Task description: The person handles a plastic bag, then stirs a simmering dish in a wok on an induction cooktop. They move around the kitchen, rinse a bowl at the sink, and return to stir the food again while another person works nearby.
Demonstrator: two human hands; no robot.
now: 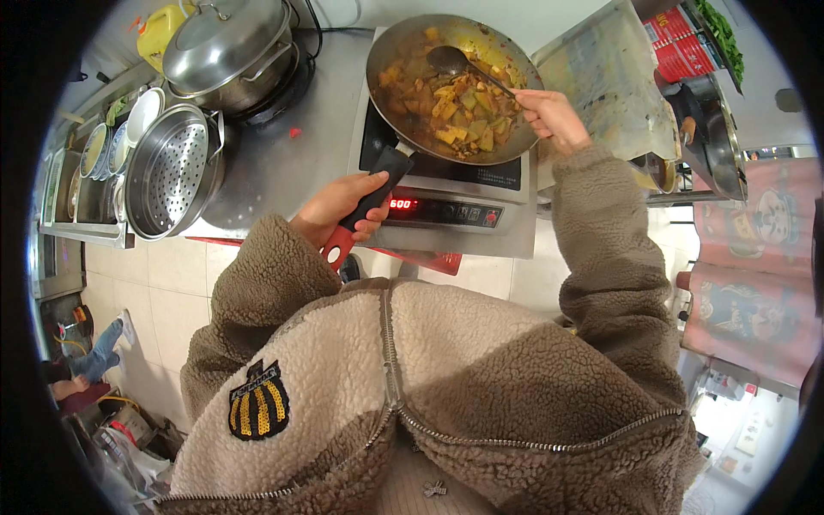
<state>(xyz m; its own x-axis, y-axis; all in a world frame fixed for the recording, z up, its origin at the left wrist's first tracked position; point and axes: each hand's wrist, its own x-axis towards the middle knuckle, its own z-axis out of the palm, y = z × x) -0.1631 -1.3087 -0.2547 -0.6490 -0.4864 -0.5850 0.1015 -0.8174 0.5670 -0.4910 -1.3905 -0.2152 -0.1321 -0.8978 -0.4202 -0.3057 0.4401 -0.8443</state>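
Observation:
A wok (412,55) sits on the glass top of an induction cooker (444,215) whose red display is lit. Inside it lies a saucy stew of green and yellow vegetable chunks (473,116). My left hand (351,206) is wrapped around the wok's black and red handle (380,190). In my right hand (550,116) is the handle of a dark ladle (449,61). The ladle's bowl rests over the food toward the back of the wok, its underside or inside not clearly told apart.
Left of the cooker stand a lidded steel pot (225,51), a perforated steamer (174,170) and stacked bowls (96,151) on a steel counter (270,138). A yellow jug (158,32) is behind. On the right are a plastic-covered surface (599,84) and pans (708,129). A person's leg (100,354) shows lower left.

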